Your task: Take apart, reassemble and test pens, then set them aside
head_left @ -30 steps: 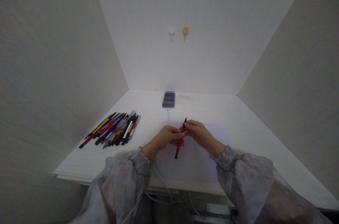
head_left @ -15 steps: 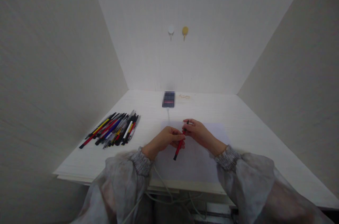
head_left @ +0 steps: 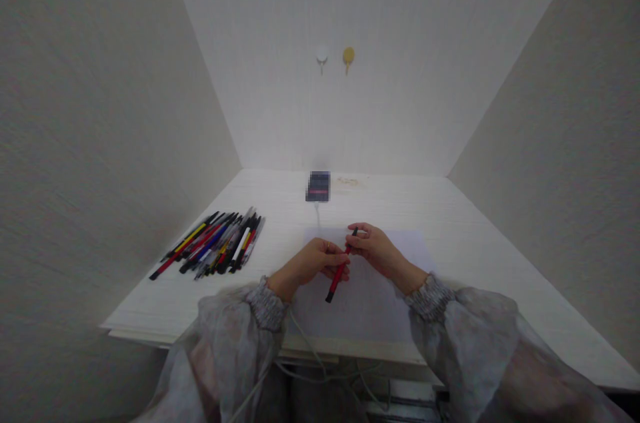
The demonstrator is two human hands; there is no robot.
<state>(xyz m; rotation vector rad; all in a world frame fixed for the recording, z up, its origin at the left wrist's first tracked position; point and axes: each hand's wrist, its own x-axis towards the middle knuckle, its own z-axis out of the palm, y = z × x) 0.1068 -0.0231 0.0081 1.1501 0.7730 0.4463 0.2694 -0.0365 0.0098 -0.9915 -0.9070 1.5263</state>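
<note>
A red pen [head_left: 337, 280] with black ends is held over a white sheet of paper [head_left: 380, 303] on the white table [head_left: 475, 256]. My left hand [head_left: 313, 262] grips the pen's red barrel with closed fingers. My right hand [head_left: 373, 246] pinches the black upper end of the same pen. The pen slants down to the left, with its lower tip just above the paper.
A pile of several pens [head_left: 215, 244] in black, red, yellow and blue lies at the table's left. A small dark device [head_left: 319, 186] with a white cable stands at the back. Two round hooks [head_left: 335, 55] are on the far wall. Walls close in on both sides.
The black upper part that stuck out above my right hand has gone down into the fingers. The pen sits slightly lower. Both hands stay in place.
</note>
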